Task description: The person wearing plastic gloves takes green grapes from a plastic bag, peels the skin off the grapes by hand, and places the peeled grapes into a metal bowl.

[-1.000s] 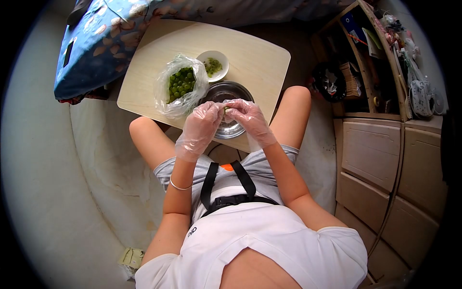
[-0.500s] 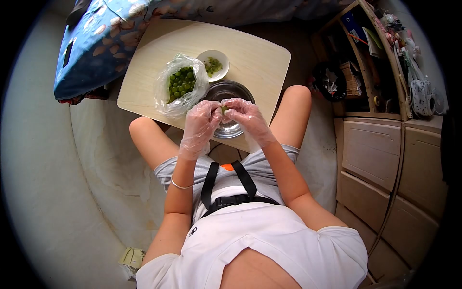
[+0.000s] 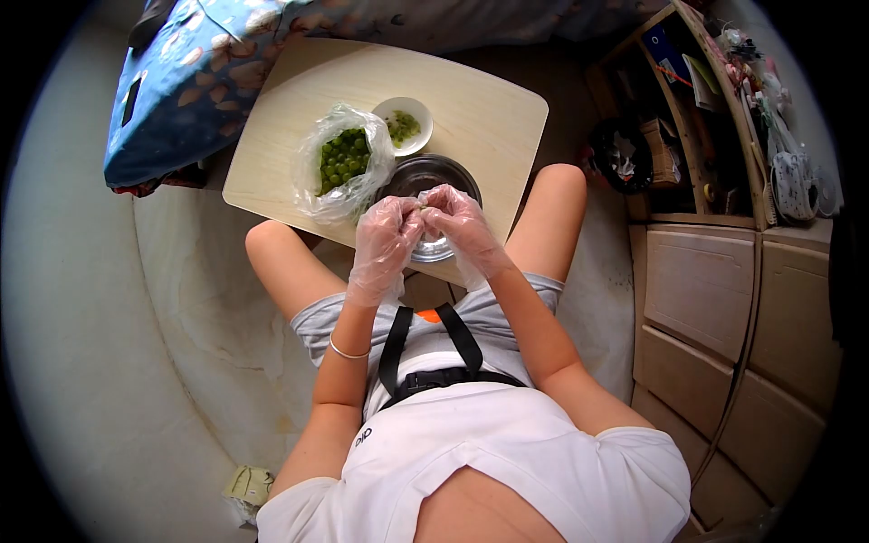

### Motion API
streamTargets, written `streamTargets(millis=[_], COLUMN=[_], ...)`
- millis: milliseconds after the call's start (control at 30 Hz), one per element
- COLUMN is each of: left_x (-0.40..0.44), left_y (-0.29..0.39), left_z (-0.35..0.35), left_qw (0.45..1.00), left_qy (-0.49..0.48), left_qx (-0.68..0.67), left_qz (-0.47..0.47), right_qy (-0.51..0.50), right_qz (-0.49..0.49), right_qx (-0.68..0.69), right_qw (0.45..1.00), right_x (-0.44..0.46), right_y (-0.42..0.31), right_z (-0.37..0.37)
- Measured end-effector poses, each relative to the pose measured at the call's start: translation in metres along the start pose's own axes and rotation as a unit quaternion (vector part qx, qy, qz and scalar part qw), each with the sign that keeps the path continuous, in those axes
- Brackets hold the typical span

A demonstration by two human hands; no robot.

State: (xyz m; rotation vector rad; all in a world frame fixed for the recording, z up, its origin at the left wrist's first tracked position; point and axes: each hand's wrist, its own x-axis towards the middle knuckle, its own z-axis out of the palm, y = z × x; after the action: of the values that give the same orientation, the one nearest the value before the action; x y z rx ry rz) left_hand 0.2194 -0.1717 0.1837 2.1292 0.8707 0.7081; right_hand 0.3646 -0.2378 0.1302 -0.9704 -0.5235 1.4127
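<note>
Both my hands wear clear plastic gloves and meet over the metal bowl (image 3: 468, 176). My left hand (image 3: 386, 237) is closed, fingertips pinched at a small green grape (image 3: 423, 207). From the other side my right hand (image 3: 460, 226) pinches at the same grape, which the fingers mostly hide. Beyond the left hand, a clear plastic bag (image 3: 310, 163) stands open with many green grapes (image 3: 344, 161) inside. Beside it is a white bowl (image 3: 426, 118) holding small green bits. My hands hide part of the metal bowl's inside.
The low, light wood table (image 3: 480, 100) stands before my knees. Behind it and to the left is a bed with a blue floral cover (image 3: 195, 100). To the right are a lined trash bin (image 3: 623, 154), wooden shelves (image 3: 692, 118) and cabinet doors (image 3: 697, 281).
The fingertips have shifted on the grape, and less of it shows now. My left hand has moved slightly right and down. The bag and bowls stay in place on the table.
</note>
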Motion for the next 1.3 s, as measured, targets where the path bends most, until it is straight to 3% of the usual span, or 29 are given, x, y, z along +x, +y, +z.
streamTargets(millis=[67,133,167,233,467,633,667,733,1033,1067,1133,1167,1233,1300], left_x=[-0.003,-0.005,-0.007,-0.005,-0.005,-0.008,-0.008,-0.007,-0.003,-0.001,0.007,0.013,0.035,0.057], left_y=[-0.009,-0.013,-0.015,-0.007,-0.017,-0.03,-0.033,-0.037,-0.024,-0.025,-0.024,-0.023,-0.011,-0.026], left_z=[0.005,0.008,0.008,0.003,0.001,0.008,0.009,0.01,0.0,-0.002,-0.007,-0.009,-0.019,-0.012], left_qw=[1.0,0.976,0.976,0.922,0.853,0.746,0.746,0.684,0.639,0.64,0.749,0.75,0.927,0.965], left_qy=[0.005,-0.024,-0.024,-0.056,-0.077,-0.035,-0.035,-0.049,-0.004,-0.005,-0.002,-0.004,-0.03,0.031], left_qx=[-0.004,-0.183,-0.183,-0.297,-0.429,-0.57,-0.57,-0.641,-0.682,-0.682,-0.568,-0.568,-0.29,-0.19], left_qz=[0.009,-0.117,-0.117,-0.242,-0.286,-0.343,-0.343,-0.344,-0.354,-0.354,-0.341,-0.34,-0.235,-0.175], right_qy=[-0.005,-0.009,-0.013,-0.017,-0.059,-0.051,-0.054,-0.056,-0.097,-0.084,-0.07,-0.068,-0.065,-0.064], right_qz=[-0.001,-0.002,0.006,0.013,0.042,0.084,0.092,0.1,0.112,0.116,0.118,0.104,0.089,0.093], right_qx=[-0.006,-0.011,-0.012,-0.012,0.108,0.208,0.223,0.239,0.293,0.265,0.238,0.172,0.105,0.063], right_qw=[1.0,1.0,1.0,1.0,0.991,0.973,0.969,0.964,0.945,0.953,0.961,0.977,0.988,0.992], right_x=[0.002,0.002,0.001,0.0,0.002,0.002,0.002,0.001,0.001,0.001,0.002,0.002,0.002,0.0], right_y=[0.003,-0.001,-0.003,-0.006,-0.004,0.0,0.0,-0.003,-0.01,-0.011,-0.01,-0.007,0.0,0.003], right_z=[-0.003,-0.002,-0.003,-0.005,-0.013,-0.016,-0.016,-0.015,-0.019,-0.02,-0.022,-0.025,-0.029,-0.033])
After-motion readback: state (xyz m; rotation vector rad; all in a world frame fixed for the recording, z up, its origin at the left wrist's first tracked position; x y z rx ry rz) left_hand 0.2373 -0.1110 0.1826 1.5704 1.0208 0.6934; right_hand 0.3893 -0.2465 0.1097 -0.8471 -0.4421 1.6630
